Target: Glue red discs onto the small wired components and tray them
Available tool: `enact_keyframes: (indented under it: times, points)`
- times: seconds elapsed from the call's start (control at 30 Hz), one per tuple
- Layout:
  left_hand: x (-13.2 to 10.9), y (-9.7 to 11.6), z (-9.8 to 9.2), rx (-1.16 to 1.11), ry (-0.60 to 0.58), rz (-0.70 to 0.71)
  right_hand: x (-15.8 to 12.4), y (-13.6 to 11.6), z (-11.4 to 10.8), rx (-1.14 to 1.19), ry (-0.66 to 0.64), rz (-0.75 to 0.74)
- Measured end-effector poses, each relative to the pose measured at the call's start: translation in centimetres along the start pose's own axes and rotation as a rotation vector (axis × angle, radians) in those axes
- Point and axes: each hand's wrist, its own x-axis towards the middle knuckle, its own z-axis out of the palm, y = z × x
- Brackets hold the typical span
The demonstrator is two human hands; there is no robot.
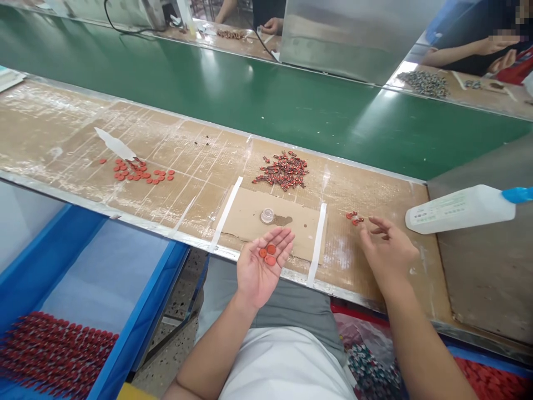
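My left hand [262, 266] is palm up over the front edge of the table, with three small red discs [270, 250] resting in it. Just beyond its fingertips, a small clear round cup [267, 215] stands on a cardboard sheet [241, 214] beside a dark wet patch. My right hand [387, 244] hovers low at the right, thumb and forefinger apart and the other fingers partly curled. Close to its fingertips lie a few small red-and-dark pieces [355, 218]. Behind the cardboard is a heap of similar red-and-dark pieces [283, 170].
More red discs [137, 172] lie at the left near a white strip [114, 143]. A white bottle with a blue cap [462, 210] leans at the right. Beyond the table runs a green belt [233, 89]. A blue bin [141, 294] holds rows of red pieces. Other people work across the belt.
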Motion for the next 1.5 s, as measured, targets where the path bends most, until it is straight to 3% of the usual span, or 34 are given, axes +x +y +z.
enact_keyframes:
  times: [0.07,0.17,0.27,0.33,0.7,0.87,1.13,1.23,1.3,1.5]
  points:
    - [0.1,-0.1,0.1,-0.001,-0.012,0.000,-1.7,-2.9,-1.8,0.126,0.007,-0.083]
    - [0.1,-0.4,0.3,0.002,-0.025,0.002,-4.6,-7.7,-3.4,0.488,-0.222,-0.383]
    - [-0.1,-0.6,0.6,0.018,-0.027,-0.004,-6.6,-11.2,-3.1,0.640,-0.368,-0.514]
    - [-0.4,-0.6,0.6,0.032,-0.026,0.002,-7.2,-12.5,-2.3,0.659,-0.377,-0.541]
    - [-1.0,-0.2,0.4,0.026,-0.075,0.052,-7.4,-13.6,-1.5,0.638,-0.240,-0.548]
    - [-1.0,-0.1,0.4,-0.004,-0.087,0.016,-7.1,-13.7,-1.6,0.655,-0.295,-0.483]
    - [-1.0,0.0,0.5,0.012,-0.112,-0.076,-6.2,-12.6,-1.7,0.641,-0.357,-0.526]
    - [-1.0,0.1,0.6,-0.022,-0.116,-0.108,-6.4,-12.3,-1.8,0.673,-0.382,-0.437]
    - [-1.0,0.1,0.6,-0.044,-0.124,-0.124,-6.9,-12.2,-1.9,0.734,-0.382,-0.291]
    - [-0.7,-0.2,0.0,-0.016,-0.074,-0.107,-7.8,-12.6,-1.8,1.204,-0.500,0.520]
